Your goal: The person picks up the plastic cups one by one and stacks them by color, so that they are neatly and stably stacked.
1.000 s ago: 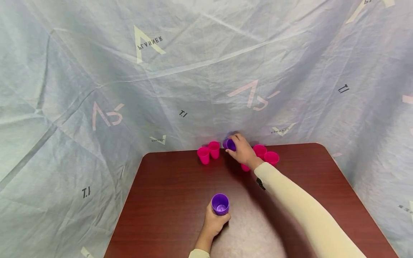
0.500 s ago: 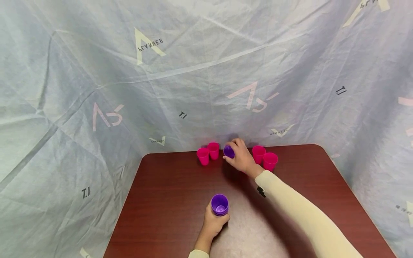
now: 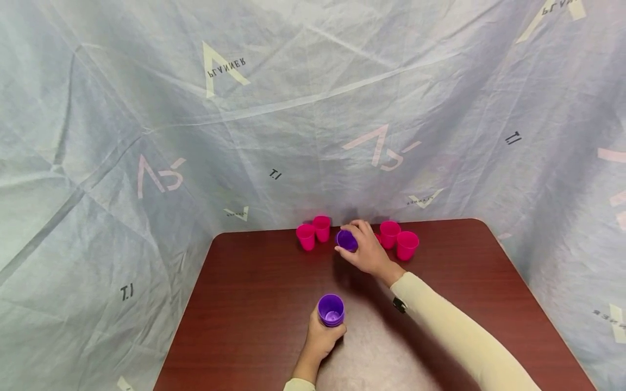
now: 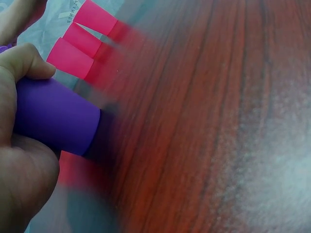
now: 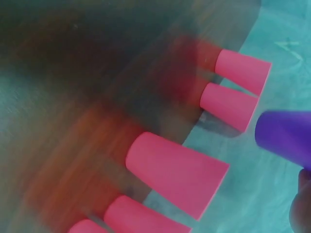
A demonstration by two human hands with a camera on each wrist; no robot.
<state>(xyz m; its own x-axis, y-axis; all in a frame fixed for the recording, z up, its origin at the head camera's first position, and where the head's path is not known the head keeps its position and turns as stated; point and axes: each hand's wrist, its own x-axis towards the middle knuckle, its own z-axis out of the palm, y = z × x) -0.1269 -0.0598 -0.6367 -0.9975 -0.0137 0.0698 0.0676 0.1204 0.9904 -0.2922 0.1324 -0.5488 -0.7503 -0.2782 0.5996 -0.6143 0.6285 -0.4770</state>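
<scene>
My left hand (image 3: 320,338) grips a stack of purple cups (image 3: 331,310) near the middle of the table, mouth up. Several rims sit close together there; in the left wrist view the outer purple cup (image 4: 56,116) shows its side, fingers wrapped round it. Farther back, my right hand (image 3: 368,252) holds one purple cup (image 3: 346,240), its thumb and fingers on opposite sides near the rim. In the right wrist view that purple cup (image 5: 284,136) hangs above the table, apart from the pink cups.
Two pink cups (image 3: 306,237) stand at the back edge, left of my right hand. More pink cups (image 3: 407,245) stand to its right, one mostly hidden by the hand. A grey printed cloth (image 3: 313,136) hangs behind the brown table (image 3: 254,282).
My right hand has drawn the purple cup from the back edge toward me, uncovering more of the nearby pink cups. My left hand and its stack stay nearly still.
</scene>
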